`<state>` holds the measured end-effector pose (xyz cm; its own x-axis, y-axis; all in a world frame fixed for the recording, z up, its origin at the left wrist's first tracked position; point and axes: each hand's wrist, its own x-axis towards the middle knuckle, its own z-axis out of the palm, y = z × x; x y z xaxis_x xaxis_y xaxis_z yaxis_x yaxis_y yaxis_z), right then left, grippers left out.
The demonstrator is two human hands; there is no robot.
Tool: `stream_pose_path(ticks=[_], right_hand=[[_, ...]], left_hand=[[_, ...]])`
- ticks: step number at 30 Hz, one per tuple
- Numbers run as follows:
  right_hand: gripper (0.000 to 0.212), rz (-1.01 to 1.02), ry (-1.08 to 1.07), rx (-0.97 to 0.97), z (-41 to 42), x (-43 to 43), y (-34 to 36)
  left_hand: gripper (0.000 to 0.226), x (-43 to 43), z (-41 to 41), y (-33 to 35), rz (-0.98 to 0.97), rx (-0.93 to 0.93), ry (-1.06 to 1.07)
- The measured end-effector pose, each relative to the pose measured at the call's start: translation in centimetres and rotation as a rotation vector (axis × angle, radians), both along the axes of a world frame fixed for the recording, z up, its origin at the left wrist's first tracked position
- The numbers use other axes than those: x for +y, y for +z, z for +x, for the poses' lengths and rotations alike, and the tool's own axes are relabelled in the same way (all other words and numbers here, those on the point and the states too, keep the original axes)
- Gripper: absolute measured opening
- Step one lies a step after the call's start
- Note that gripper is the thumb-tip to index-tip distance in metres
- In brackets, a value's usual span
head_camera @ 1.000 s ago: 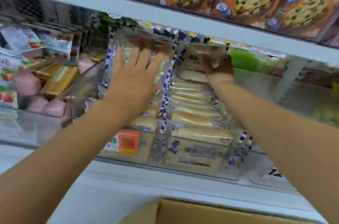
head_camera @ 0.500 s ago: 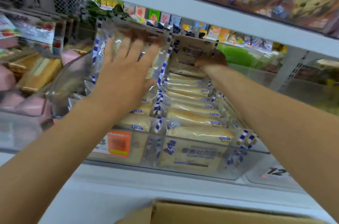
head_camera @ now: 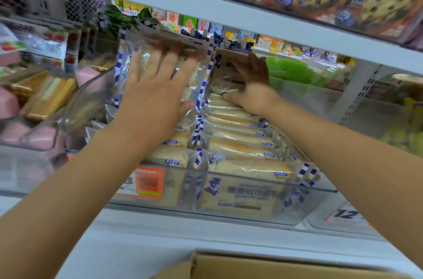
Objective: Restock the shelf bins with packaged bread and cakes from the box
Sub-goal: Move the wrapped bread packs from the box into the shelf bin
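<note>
Fingers straight and grasping nothing, my left hand [head_camera: 155, 98] presses the upright bread pack [head_camera: 146, 46] at the back of the bin [head_camera: 320, 201], my right hand [head_camera: 251, 82] the neighbouring pack [head_camera: 223, 77] beside it.

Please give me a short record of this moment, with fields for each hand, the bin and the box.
left hand: flat, fingers straight, pressing the rear left packet
right hand: fingers spread on the rear right packet
bin: clear, holds two rows of bread packets
box: cardboard, below the shelf, only its top edge shows
</note>
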<state>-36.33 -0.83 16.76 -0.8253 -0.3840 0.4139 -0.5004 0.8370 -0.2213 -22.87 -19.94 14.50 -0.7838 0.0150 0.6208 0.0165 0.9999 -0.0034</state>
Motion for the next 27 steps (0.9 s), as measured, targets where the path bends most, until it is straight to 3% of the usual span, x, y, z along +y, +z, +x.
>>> stream_pose_path(ticks=[6,14,21,27], right_hand=[[0.092,-0.162,0.032,0.057,-1.0,-0.4,-0.6],[0.085,-0.013,-0.083,-0.023,2.7,0.3,-0.4],[0.054,-0.067,0.025,-0.068,10.9,2.2,0.6],[0.019,-0.083,0.063,0.013,18.2,3.8,-0.2]], left_hand=[[0.075,-0.1,-0.1,0.0,0.013,-0.006,-0.001],[0.075,-0.1,0.2,0.6,-0.011,-0.081,-0.001],[0.08,0.2,3.9,3.3,-0.011,-0.346,-0.056],[0.043,3.8,10.4,2.2,0.087,-0.337,-0.05]])
